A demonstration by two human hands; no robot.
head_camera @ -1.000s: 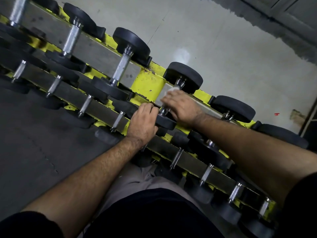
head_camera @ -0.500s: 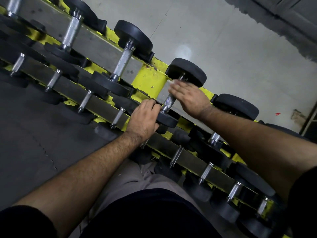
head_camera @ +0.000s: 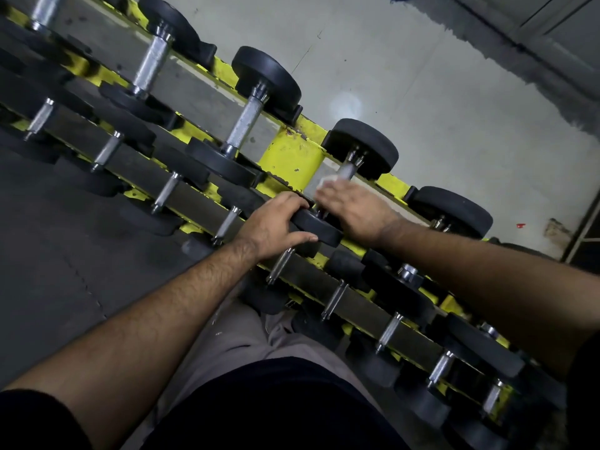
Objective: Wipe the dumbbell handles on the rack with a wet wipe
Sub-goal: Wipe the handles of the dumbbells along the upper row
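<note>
- Dumbbell (head_camera: 344,190) on the yellow rack's (head_camera: 292,160) upper tier: my right hand (head_camera: 355,211) is closed around its handle with the wet wipe (head_camera: 328,182).
- My left hand (head_camera: 272,227) grips its near black head.
- Neighbouring dumbbells (head_camera: 246,121) sit close on both sides.
- Lower-tier handles (head_camera: 336,298) crowd beneath my wrists.
- Bare concrete floor (head_camera: 422,92) lies beyond the rack.

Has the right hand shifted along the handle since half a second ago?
Yes. The right hand slid back down the handle, away from the far black weight head, toward the near one.
</note>
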